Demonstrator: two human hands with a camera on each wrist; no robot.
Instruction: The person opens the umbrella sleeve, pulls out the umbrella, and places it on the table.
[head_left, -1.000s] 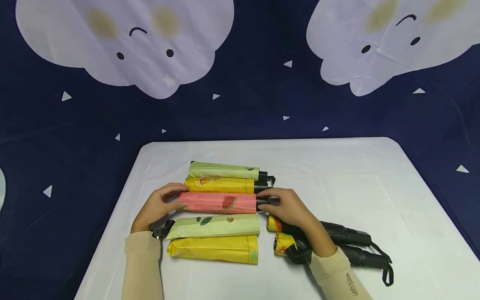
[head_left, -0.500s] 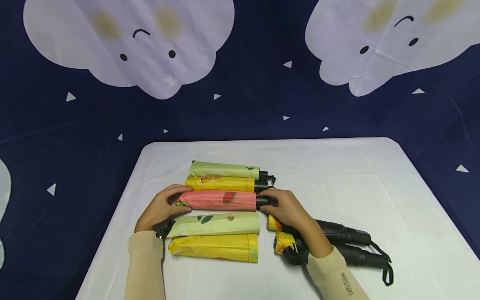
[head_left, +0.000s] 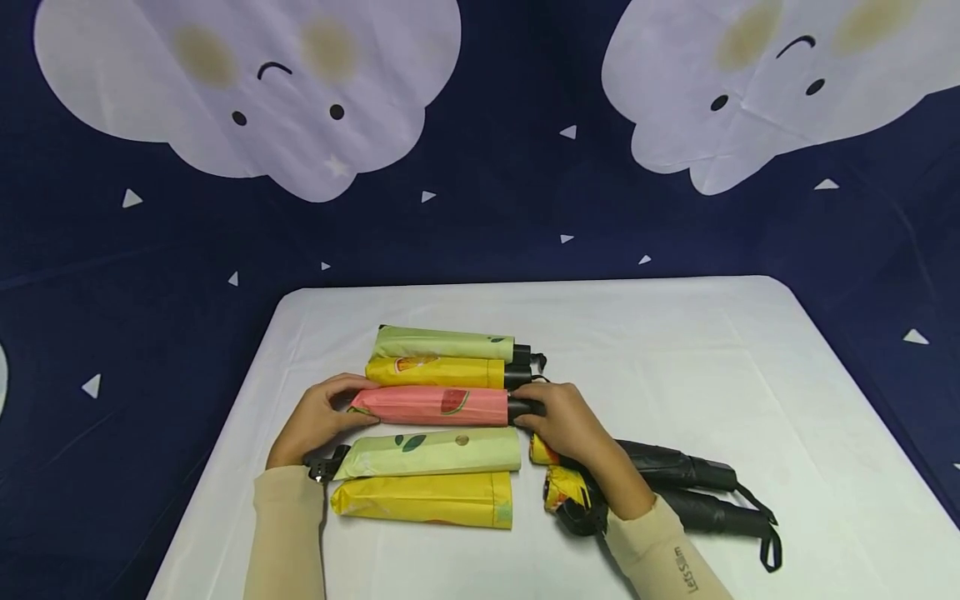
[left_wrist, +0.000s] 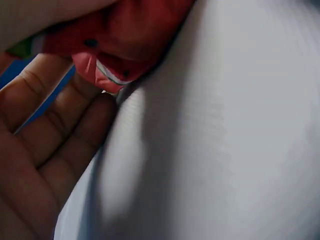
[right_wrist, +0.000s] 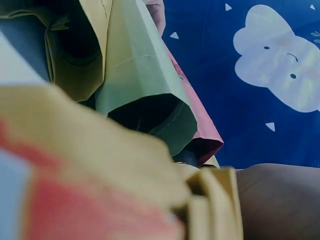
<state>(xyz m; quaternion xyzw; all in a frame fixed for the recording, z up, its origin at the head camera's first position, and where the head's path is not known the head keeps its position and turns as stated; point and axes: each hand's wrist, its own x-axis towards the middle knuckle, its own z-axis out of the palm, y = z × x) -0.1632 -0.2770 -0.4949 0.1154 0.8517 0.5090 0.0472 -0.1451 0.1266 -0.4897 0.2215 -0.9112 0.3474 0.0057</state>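
Observation:
A folding umbrella in a pink watermelon-print sleeve point(head_left: 435, 406) lies across the table, its black handle point(head_left: 522, 408) sticking out on the right. My left hand point(head_left: 318, 421) holds the sleeve's left end between thumb and fingers. In the left wrist view the sleeve's gathered red tip point(left_wrist: 130, 35) is close to my fingers. My right hand point(head_left: 566, 421) grips the black handle. Beyond the pink sleeve lie a yellow-sleeved umbrella point(head_left: 438, 372) and a light green one point(head_left: 442, 342), both with black handles showing.
Nearer me lie a green sleeve point(head_left: 435, 452) and a yellow sleeve point(head_left: 420, 500). The green sleeve's mouth point(right_wrist: 150, 117) gapes hollow in the right wrist view. Two black folded umbrellas point(head_left: 705, 510) with yellow ends lie under and beside my right forearm on the white table point(head_left: 637, 333).
My left thumb has slid from the top of the pink sleeve to its near side. The pink umbrella has shifted very slightly away from the green sleeve. My right hand stays on the handle.

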